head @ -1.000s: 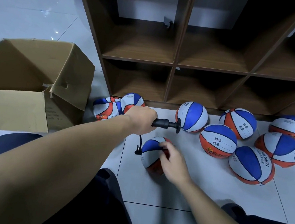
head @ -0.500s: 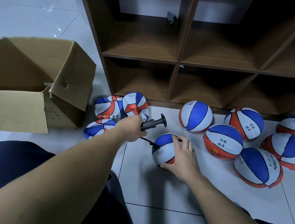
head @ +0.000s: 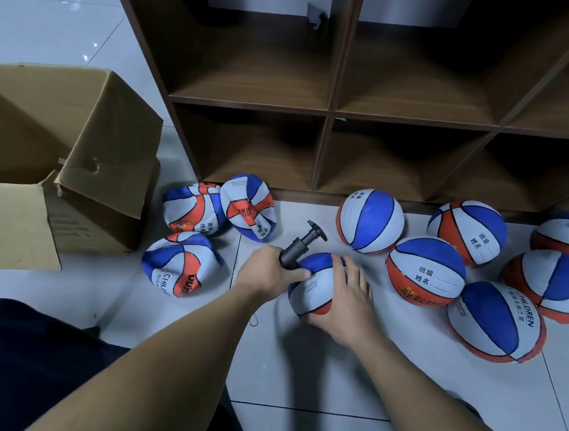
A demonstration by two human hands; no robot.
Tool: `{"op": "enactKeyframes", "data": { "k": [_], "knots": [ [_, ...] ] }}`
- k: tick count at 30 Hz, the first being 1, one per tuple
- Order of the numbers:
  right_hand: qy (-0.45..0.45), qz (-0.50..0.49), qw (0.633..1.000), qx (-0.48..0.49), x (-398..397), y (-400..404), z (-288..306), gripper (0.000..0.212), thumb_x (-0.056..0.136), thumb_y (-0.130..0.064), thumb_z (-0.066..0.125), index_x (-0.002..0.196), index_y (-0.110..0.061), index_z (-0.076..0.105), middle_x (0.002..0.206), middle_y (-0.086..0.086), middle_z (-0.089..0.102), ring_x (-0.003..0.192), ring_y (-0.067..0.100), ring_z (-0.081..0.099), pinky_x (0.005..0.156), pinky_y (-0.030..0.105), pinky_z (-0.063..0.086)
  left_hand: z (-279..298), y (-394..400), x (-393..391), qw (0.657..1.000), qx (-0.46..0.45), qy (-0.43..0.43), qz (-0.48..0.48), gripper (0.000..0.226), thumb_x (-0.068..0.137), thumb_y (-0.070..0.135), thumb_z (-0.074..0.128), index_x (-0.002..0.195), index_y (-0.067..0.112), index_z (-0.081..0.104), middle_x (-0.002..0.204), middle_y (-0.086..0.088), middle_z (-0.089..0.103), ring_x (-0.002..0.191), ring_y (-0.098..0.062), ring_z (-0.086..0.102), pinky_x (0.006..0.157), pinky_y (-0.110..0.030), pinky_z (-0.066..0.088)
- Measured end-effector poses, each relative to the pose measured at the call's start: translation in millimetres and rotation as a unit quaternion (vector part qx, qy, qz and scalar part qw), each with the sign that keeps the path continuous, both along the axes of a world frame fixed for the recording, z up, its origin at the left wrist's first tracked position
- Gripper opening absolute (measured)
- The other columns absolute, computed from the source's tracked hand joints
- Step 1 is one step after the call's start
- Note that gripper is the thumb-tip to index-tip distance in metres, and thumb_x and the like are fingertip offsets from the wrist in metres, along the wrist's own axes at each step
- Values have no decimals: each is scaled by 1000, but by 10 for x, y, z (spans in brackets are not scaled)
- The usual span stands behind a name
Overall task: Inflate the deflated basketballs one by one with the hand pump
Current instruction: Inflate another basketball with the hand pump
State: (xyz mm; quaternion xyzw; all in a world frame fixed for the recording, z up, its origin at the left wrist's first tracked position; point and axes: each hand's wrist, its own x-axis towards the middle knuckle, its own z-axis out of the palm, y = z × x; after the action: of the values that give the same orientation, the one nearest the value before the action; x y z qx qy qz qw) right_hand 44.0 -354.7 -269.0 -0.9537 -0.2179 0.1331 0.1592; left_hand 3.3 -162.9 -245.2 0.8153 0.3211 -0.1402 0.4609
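Observation:
A small blue, white and orange basketball (head: 311, 286) lies on the tiled floor in front of me. My right hand (head: 347, 303) cups its right side, fingers curved over the top. My left hand (head: 265, 275) grips the barrel of a black hand pump (head: 299, 246), whose T-handle points up and to the right; the pump's lower end sits against the ball's left side. Three crumpled, deflated balls (head: 178, 268) lie to the left. Several round, inflated balls (head: 424, 272) lie to the right.
An open cardboard box (head: 74, 169) stands at the left. A dark wooden cubby shelf (head: 329, 116) rises behind the balls. My dark-trousered legs (head: 22, 364) fill the lower left.
My left hand has lowered the pump from a raised, level position down against the ball, now tilted upward. My right hand has shifted to cup the ball's right side. The camera moved closer.

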Motion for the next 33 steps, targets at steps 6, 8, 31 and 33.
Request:
{"op": "enactKeyframes", "data": {
  "k": [6,8,31,33],
  "knots": [
    [-17,-1,1000,-9,-61,54,-71,146,43,-76,83,163,-23,20,166,0,23,155,28,24,121,49,36,-37,-75,113,994,-67,67,58,37,80,35,83,92,1,78,71,-10,78,49,-17,63,49,-22,49],
    [-12,-2,1000,-8,-44,55,-84,149,41,-78,84,164,-23,19,166,0,23,157,28,23,121,50,35,-44,-123,111,993,-68,56,85,35,76,31,81,91,0,77,75,-14,78,50,-19,60,51,-24,49],
    [-20,60,997,-34,355,-456,976,146,45,-83,79,163,-23,18,162,-1,31,144,30,40,114,47,47,1512,-141,393,996,29,-69,-41,20,87,20,89,91,9,73,76,-9,79,56,-14,72,54,-23,54],
    [-23,113,991,-65,614,-704,1531,148,46,-81,81,165,-25,13,164,-4,26,148,28,39,114,46,48,1805,-324,490,992,23,-107,-60,19,86,22,88,89,11,73,76,-7,79,55,-12,70,56,-24,53]
  ]
}}
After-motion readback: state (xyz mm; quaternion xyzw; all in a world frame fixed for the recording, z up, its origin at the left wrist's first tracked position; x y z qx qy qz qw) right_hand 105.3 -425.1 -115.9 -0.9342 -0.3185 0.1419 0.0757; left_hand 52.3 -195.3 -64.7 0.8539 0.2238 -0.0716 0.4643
